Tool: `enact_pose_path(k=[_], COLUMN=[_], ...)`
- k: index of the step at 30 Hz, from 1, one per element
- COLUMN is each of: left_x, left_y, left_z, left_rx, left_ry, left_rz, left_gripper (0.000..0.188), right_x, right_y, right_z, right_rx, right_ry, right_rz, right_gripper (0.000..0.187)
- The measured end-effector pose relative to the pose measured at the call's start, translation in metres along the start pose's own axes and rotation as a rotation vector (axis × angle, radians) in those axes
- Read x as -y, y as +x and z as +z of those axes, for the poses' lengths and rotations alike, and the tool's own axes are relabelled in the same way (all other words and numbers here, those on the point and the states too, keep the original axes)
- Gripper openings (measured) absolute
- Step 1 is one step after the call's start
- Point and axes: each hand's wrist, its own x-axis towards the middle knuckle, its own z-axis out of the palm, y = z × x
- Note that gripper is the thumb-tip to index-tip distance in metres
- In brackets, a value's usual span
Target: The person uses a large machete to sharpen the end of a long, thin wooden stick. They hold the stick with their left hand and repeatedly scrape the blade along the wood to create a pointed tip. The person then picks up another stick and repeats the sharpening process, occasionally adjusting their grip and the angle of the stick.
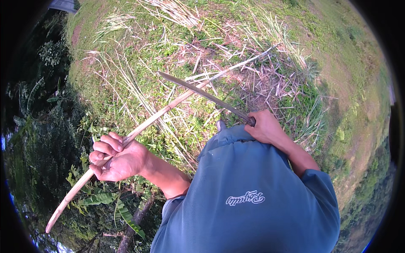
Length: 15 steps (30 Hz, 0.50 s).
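My left hand [123, 159] is closed around a long, pale, jointed stalk [150, 121], palm turned up. The stalk slants from the lower left, past my wrist, to the cut litter at the upper right, where it thins out. My right hand [268, 128], near the front of my blue shirt, grips the handle of a machete [216, 100]. Its long, dark, narrow blade points up and left and crosses over the stalk about mid-length. Whether blade and stalk touch, I cannot tell.
Chopped stalk pieces [274, 84] litter the grass ahead. A bundle of pale stalks [175, 12] lies at the far side, and more long stalks [134, 86] lie to the left. Dark bushes [42, 130] and a broad-leaved plant [126, 214] border the left side.
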Motion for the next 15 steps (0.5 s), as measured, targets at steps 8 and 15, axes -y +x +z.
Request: enact_pose_path(k=[8,15], left_x=[-0.001,-0.006], left_y=[0.016,0.015], left_z=[-0.018,-0.043], left_rx=[-0.03,-0.075], left_ry=[0.202,0.219], left_rz=[0.327,0.294], left_gripper=[0.04,0.038], right_x=[0.1,-0.018], right_y=[-0.02,0.042], right_z=[0.018,0.052], right_rx=[0.124,-0.124], right_ry=[0.017,-0.212], right_rz=[-0.281,0.195], right_gripper=[0.027,0.033])
